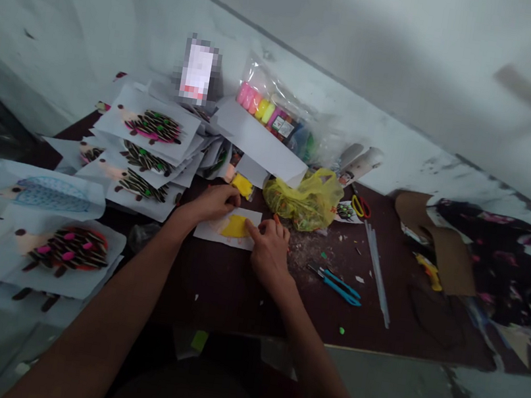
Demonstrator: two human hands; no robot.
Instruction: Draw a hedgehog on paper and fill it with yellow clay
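Observation:
A small white paper lies on the dark table, bearing a flat yellow shape and a pale area at its left. My left hand rests at the paper's upper left edge with its fingers curled; what they hold, if anything, is hidden. From the right, my right hand reaches over the paper's edge, and its extended finger touches the yellow shape. Its other fingers are bent near a thin orange item. Just above the paper sits a yellow packet.
Stacked hedgehog pictures stand at the left. Behind my hands are a yellow plastic bag and a clear bag of coloured clay. Blue snips, scissors, clear sticks and cardboard lie rightward.

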